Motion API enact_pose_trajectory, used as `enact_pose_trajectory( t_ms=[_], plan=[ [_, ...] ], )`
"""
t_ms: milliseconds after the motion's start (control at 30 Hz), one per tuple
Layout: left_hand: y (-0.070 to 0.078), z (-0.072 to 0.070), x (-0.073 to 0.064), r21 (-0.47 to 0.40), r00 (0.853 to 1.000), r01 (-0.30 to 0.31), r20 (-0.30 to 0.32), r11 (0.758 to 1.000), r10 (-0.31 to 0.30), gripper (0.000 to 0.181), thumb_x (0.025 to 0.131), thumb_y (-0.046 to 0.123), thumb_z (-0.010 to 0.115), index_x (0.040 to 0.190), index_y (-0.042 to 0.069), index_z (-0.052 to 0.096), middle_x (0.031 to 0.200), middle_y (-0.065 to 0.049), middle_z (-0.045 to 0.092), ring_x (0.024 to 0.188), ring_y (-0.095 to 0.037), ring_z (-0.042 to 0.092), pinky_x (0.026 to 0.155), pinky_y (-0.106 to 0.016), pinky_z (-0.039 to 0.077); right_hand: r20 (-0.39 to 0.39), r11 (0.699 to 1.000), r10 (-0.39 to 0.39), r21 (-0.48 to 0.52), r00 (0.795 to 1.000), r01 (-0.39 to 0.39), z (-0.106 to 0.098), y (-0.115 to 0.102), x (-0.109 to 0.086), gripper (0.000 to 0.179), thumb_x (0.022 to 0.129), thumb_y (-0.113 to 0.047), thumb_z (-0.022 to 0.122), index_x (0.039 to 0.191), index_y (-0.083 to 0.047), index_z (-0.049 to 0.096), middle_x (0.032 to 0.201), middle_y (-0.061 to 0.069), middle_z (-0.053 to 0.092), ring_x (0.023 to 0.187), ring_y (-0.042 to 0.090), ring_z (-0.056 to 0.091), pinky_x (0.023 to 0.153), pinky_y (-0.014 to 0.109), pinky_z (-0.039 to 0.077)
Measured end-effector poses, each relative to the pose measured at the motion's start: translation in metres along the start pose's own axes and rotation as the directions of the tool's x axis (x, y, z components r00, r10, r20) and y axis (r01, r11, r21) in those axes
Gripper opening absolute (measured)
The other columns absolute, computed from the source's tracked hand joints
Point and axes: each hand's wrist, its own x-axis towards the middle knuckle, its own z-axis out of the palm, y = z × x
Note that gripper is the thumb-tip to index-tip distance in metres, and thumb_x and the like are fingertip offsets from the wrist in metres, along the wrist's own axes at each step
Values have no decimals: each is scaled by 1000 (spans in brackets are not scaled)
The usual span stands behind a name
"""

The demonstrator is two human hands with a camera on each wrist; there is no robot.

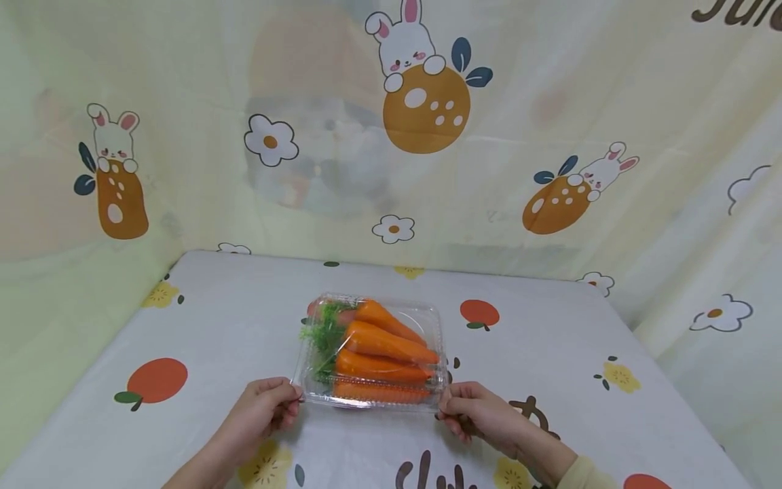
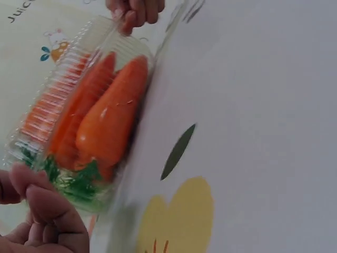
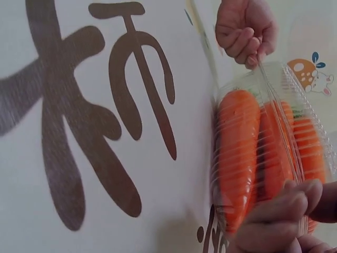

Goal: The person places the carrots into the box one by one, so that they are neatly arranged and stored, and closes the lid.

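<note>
A clear plastic clamshell box (image 1: 427,316) with its lid down is at the middle of the table, several orange carrots (image 1: 387,343) lying side by side in it. Their green leafy tops (image 1: 326,336) point to the left end. My left hand (image 1: 265,411) pinches the near left corner of the rim between thumb and fingers. At the near right corner, my right hand (image 1: 482,415) pinches the rim the same way. In the right wrist view the ridged front wall of the box (image 3: 221,158) stands close over the tablecloth.
A white tablecloth (image 1: 232,312) printed with fruit, flowers and lettering covers the table. Behind it and along both sides hang pale curtains (image 1: 330,224) with rabbit and flower prints. A yellow sleeve (image 1: 586,475) shows on the right forearm.
</note>
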Motion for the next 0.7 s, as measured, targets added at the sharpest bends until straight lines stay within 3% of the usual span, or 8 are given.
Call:
enact_pose_trajectory(
  t_ms=[167, 300, 533, 700],
  plan=[
    [2, 8, -1, -23, 995, 16, -102, 1000, -18, 18, 99, 6, 53, 87, 2, 65, 67, 1, 56, 60, -11, 46, 54, -20, 42, -9, 1000, -26, 15, 1000, 26, 1, 2, -1, 19, 102, -12, 50, 86, -11, 61, 61, -8, 51, 57, 6, 44, 51, 17, 37],
    [2, 6, -1, -15, 999, 10, -50, 1000, -10, 19, 100, 8, 52, 86, 4, 65, 67, 2, 56, 59, -10, 45, 54, -19, 41, -10, 999, -22, 39, 1000, 22, 1, 2, -3, 19, 102, -12, 50, 86, -11, 61, 61, -9, 50, 56, 5, 42, 50, 18, 33],
    [1, 1, 3, 27, 1000, -7, 30, 1000, 7, 21, 100, 13, 53, 84, 7, 65, 66, 4, 57, 59, -9, 48, 55, -20, 43, 6, 998, 4, 69, 1000, -5, -3, 3, -2, 20, 105, -16, 48, 92, -10, 62, 68, -6, 55, 61, 7, 49, 56, 16, 44],
    [1, -1, 7, 20, 997, -12, 76, 1000, 10, 20, 100, 15, 53, 88, 7, 66, 68, 5, 59, 60, -8, 51, 57, -19, 48, -26, 999, 15, 45, 1000, -13, -5, 3, -2, 22, 106, -20, 49, 93, -10, 64, 71, -6, 57, 65, 8, 50, 58, 17, 45]
  ],
)
